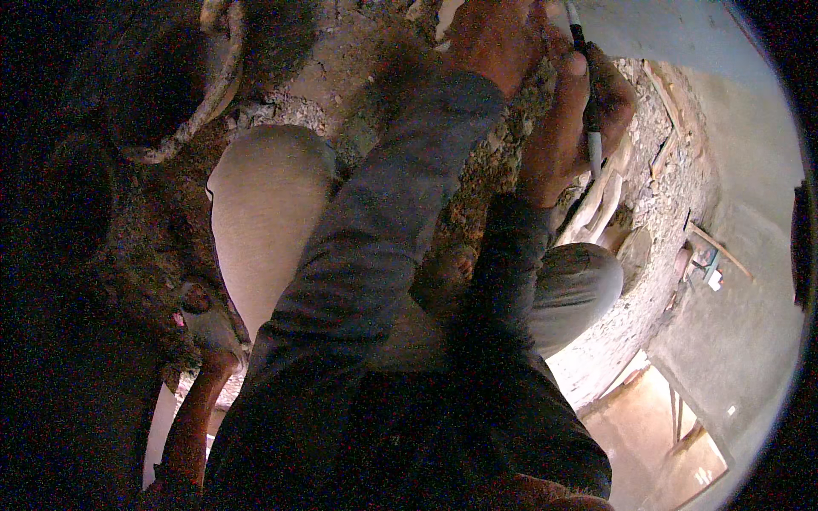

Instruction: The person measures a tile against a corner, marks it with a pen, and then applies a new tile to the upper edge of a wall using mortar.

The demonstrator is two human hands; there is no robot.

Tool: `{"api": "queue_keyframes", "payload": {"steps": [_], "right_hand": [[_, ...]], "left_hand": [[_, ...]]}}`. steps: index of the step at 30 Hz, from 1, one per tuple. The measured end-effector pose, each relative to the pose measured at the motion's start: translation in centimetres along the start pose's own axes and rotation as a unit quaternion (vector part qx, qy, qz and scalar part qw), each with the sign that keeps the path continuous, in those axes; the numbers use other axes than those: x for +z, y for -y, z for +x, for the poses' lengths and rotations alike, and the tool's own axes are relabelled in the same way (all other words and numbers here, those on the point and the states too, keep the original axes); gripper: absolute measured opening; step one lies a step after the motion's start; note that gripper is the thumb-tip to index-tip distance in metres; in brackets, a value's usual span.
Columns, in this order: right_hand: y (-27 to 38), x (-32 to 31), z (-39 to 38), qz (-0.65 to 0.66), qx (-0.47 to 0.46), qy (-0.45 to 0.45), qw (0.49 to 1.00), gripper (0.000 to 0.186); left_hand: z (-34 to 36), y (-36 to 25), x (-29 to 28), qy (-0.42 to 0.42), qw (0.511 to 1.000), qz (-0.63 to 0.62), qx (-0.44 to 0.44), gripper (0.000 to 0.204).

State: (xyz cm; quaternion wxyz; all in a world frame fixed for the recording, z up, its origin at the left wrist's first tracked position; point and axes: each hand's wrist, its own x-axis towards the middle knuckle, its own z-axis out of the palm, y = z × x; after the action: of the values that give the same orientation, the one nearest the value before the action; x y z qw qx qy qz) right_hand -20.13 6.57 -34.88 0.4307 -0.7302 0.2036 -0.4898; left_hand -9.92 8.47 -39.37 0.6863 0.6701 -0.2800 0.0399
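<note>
My right hand (pixel 579 119) is closed around a slim pen-like tool (pixel 584 38) with black and pale bands. The tool slants, its upper end leaving the picture at the top and its pale lower end sticking out below the fingers. Close beside it at the upper edge is my left hand (pixel 498 43). That hand is blurred and partly cut off, so its fingers and anything in them are hard to make out. A small pale piece (pixel 449 17) shows next to the left hand. Both forearms wear dark grey sleeves.
Light-trousered knees (pixel 271 196) rise on either side of my arms. Rough, crumbly earth or rubble (pixel 503 162) lies below. A curved branch-like piece (pixel 213 98) is at upper left, wooden pieces (pixel 605 209) at right. Another person's bare limb (pixel 200 409) shows lower left. A wooden-handled tool (pixel 720 249) lies far right.
</note>
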Motion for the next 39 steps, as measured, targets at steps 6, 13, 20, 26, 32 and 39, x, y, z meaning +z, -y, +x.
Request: {"api": "queue_keyframes", "payload": {"steps": [6, 13, 20, 26, 32, 39], "right_hand": [[-2.6, -3.9, 1.1, 0.004, 0.045, 0.014, 0.999, 0.035], [-1.9, -8.2, 3.0, -0.35, 0.075, 0.274, 0.893, 0.036], [-3.4, -7.7, 3.2, -0.266, -0.009, 0.42, 0.868, 0.031], [-5.7, -5.3, 0.1, -0.206, -0.024, 0.375, 0.903, 0.033], [-2.4, -5.2, 2.2, -0.067, 0.222, 0.526, 0.818, 0.037], [-1.3, -5.4, 2.9, 0.001, 0.295, 0.553, 0.779, 0.036]], "left_hand": [[-0.3, -1.6, -0.9, 0.045, 0.996, 0.06, -0.054, 0.036], [0.0, 0.1, -0.7, 0.016, 0.985, 0.174, -0.001, 0.045], [0.3, -1.5, -0.2, 0.036, 0.986, 0.151, -0.059, 0.046], [-0.2, -1.2, 0.4, 0.017, 0.998, 0.056, -0.039, 0.042], [0.0, -1.5, -0.6, 0.093, 0.974, -0.101, -0.181, 0.03], [0.4, -1.2, -0.8, 0.073, 0.993, 0.066, -0.063, 0.03]]}}
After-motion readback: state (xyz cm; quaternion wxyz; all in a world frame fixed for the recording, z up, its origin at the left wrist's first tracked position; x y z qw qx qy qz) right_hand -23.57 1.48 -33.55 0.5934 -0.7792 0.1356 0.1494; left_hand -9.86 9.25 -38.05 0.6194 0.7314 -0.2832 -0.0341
